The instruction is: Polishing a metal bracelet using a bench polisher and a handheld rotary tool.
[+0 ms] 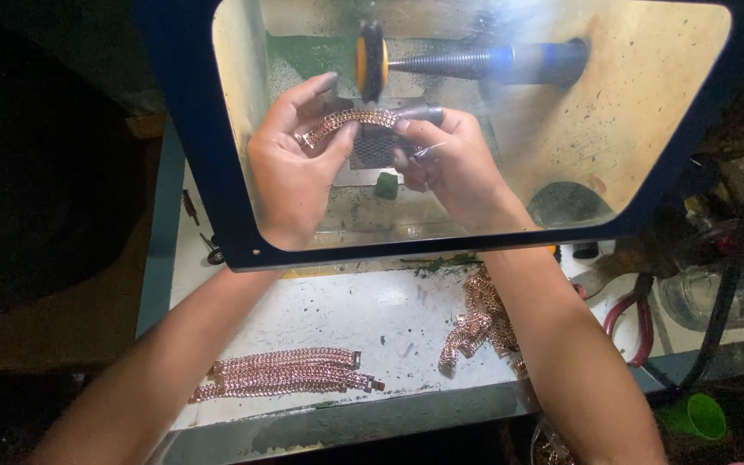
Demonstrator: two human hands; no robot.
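Holding a rose-gold chain-link bracelet (348, 120) just under the yellow-rimmed polishing wheel (372, 62).

Head view: the left hand (290, 168) pinches the bracelet's clasp end and the right hand (449, 164) grips the other end, stretching it taut behind the blue-framed clear shield (647, 129). It looks like the polishing step; bringing the links up to the wheel would call for steady tension. A row of bracelets (290, 372) and a heaped pile (480, 323) lie on the white counter (372, 314), with red-handled pliers (630, 314) nearby.

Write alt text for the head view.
Both hands, left hand and right hand, hold a rose-gold chain bracelet below a yellow-hubbed polishing wheel, behind a clear shield. More bracelets lie on the white bench.
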